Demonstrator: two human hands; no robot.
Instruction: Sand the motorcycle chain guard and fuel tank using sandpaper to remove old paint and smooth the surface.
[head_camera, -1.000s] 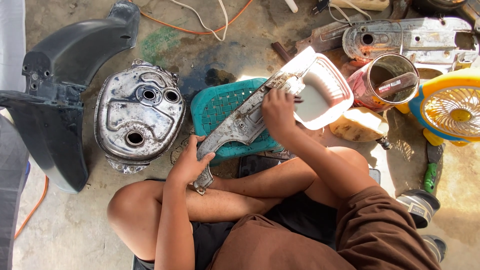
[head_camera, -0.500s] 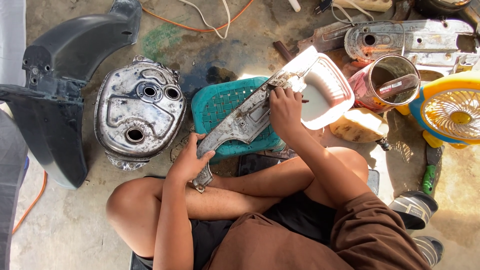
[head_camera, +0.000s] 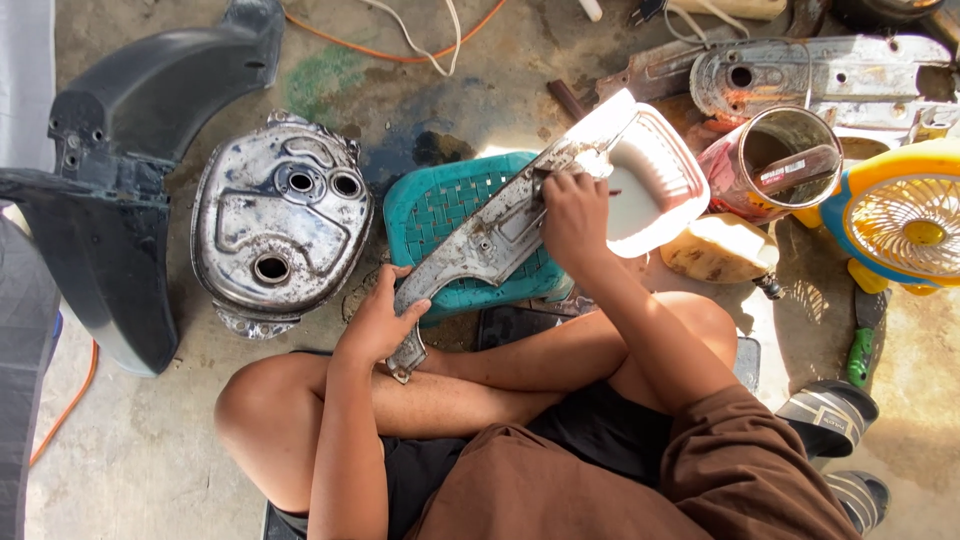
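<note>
Two hands on one long grey metal cover (head_camera: 490, 240), which lies slanted across the teal plastic stool (head_camera: 440, 205).
My left hand (head_camera: 378, 325) is closed around its lower end, and my right hand (head_camera: 572, 215) presses a small tool, mostly hidden, on its upper part. I think the cover can slide off the stool if I push too hard, because only the middle rests there. Just beside are a white basin (head_camera: 660, 170), a rusty can (head_camera: 775, 160) and the silver tank (head_camera: 280, 220), so space is tight.

both hands (head_camera: 380, 325) grip a long metal cover (head_camera: 487, 240) over a green stool (head_camera: 440, 205).
</note>
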